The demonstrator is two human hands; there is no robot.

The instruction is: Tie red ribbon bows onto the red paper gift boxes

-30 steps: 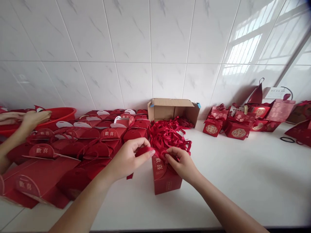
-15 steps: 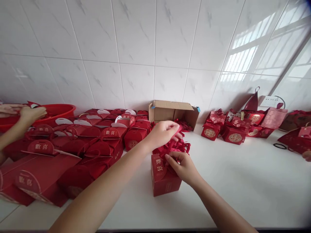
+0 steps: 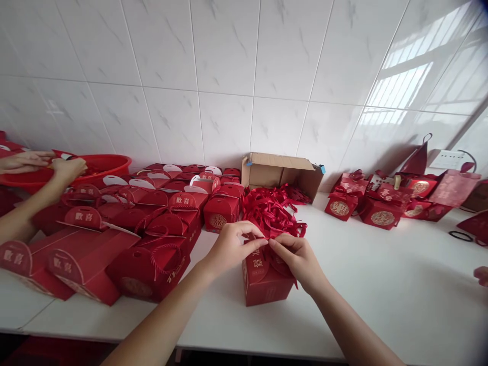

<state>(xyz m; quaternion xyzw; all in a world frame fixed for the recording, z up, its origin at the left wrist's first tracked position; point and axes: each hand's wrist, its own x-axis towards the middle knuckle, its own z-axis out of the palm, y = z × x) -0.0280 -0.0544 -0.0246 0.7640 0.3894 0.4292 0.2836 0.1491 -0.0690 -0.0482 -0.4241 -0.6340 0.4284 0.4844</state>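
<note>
A red gift box [image 3: 269, 284] with light lettering stands upright on the white table in front of me. Over its top, my left hand [image 3: 236, 249] pinches a red ribbon between thumb and fingers. My right hand [image 3: 299, 256] pinches the ribbon right beside it, the two sets of fingertips almost touching. The stretch of ribbon between them is mostly hidden by my fingers. Just behind the box lies a heap of loose red ribbons [image 3: 272, 206], spilling out of an open cardboard box [image 3: 263, 175] that rests on its side.
Rows of red gift boxes [image 3: 95, 254] crowd the left. Behind them, another person's hands [image 3: 66, 168] work at a red basin [image 3: 124, 165]. Finished-looking ribboned boxes [image 3: 381, 211] stand at the back right near a black ring [image 3: 461, 236]. Part of another hand [image 3: 481, 274] shows at the right edge.
My left hand has come down from above the ribbon heap to meet my right hand over the box top. The view has shifted a little to the left.
</note>
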